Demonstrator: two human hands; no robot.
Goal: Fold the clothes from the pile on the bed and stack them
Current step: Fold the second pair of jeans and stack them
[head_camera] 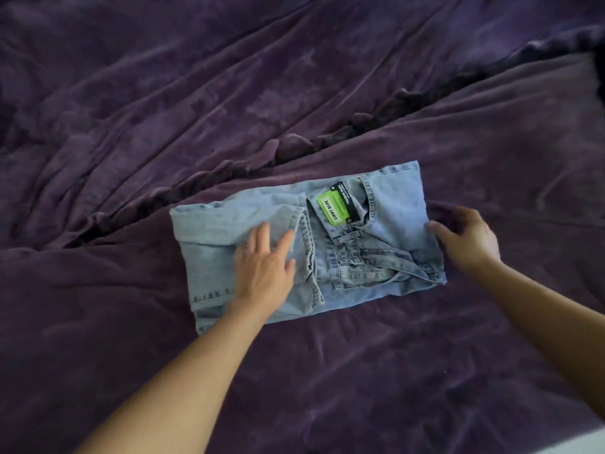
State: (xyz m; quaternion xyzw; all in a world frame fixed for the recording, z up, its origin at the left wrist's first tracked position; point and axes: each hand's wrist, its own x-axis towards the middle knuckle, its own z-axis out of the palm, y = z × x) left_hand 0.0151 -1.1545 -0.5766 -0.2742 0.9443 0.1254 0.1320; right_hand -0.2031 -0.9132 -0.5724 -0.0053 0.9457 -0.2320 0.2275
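A pair of light blue jeans [386,244] lies folded into a compact rectangle on the purple bed cover [327,371], a green and black label [339,204] showing near its upper middle. My left hand [265,267] rests flat on the left half of the jeans with straight fingers. My right hand [465,237] is at the right edge of the jeans, fingers loosely curled, its fingertips touching the denim edge. No other clothes or stack are in view.
The purple cover is wrinkled, with a long dark fold [294,152] running diagonally from lower left to upper right behind the jeans. A pale strip [589,444] shows at the bottom right corner.
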